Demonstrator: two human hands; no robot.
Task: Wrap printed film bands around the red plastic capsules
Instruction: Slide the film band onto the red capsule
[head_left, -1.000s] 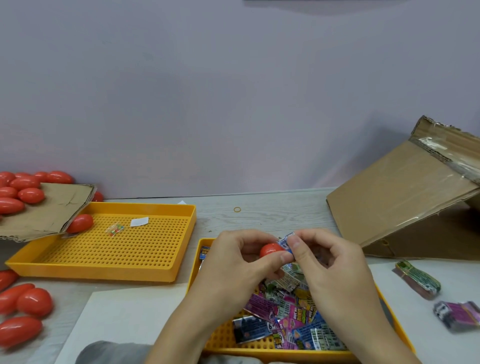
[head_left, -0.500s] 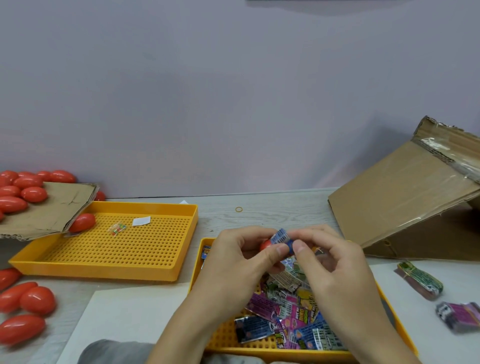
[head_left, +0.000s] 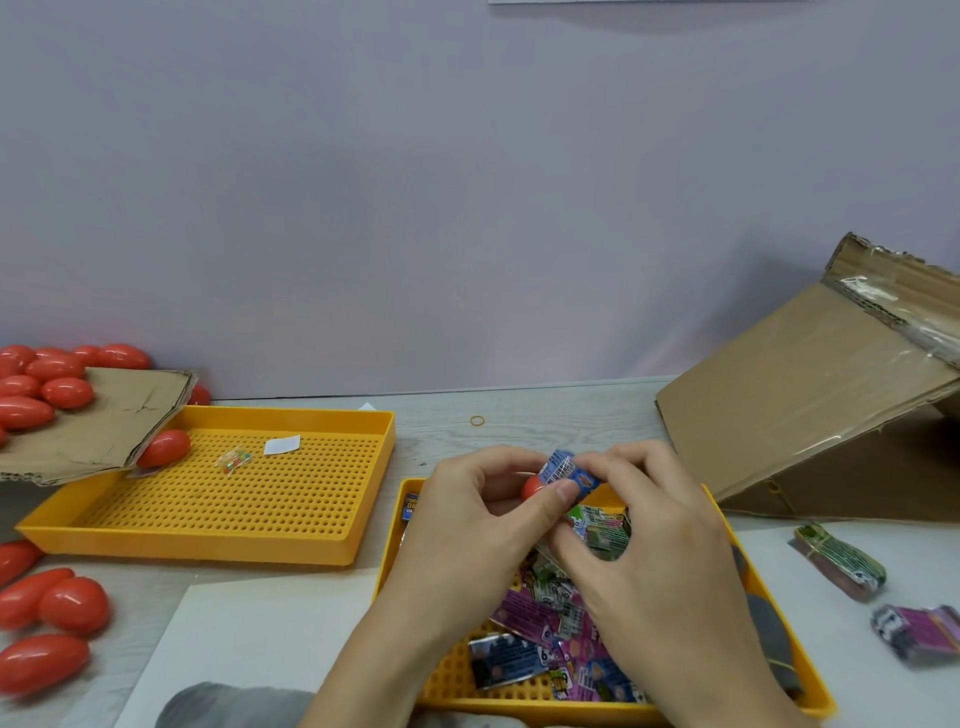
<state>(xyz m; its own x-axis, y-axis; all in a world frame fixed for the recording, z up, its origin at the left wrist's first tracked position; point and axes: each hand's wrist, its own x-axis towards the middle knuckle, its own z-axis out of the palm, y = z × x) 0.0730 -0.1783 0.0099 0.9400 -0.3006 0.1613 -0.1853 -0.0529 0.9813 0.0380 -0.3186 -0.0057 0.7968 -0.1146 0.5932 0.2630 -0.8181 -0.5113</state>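
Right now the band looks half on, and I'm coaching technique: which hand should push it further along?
Right hand: it pinches the blue film band, while the left hand holds the red capsule steady.

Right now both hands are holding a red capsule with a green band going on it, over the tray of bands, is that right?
Not quite: the band is blue, not green, as the head view shows. The rest holds: the left hand and right hand both hold the red capsule over the tray of bands.
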